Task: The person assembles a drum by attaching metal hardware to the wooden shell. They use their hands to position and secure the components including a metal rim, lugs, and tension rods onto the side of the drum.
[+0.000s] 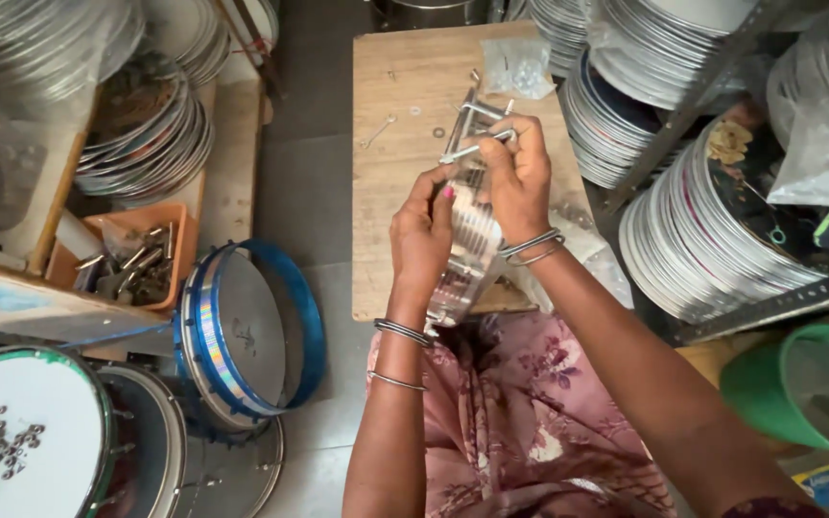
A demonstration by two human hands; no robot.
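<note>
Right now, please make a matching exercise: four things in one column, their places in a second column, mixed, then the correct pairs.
Things:
1. orange tray
2. blue-rimmed drum
3. green tub
4. shiny drum shell

Places:
A. between the left hand and right hand
B. far right, low
C. left, holding metal bolts
D. on the floor, left of the wooden board

Pairs: 1-C, 2-D, 3-B, 4-A

Counts: two hands, left hand (421,235) and right hand (520,177); one metal bracket (467,245) held between them; one wooden counter (405,125); one blue-rimmed drum (247,331); one orange tray (136,251); one green bucket (803,384).
</note>
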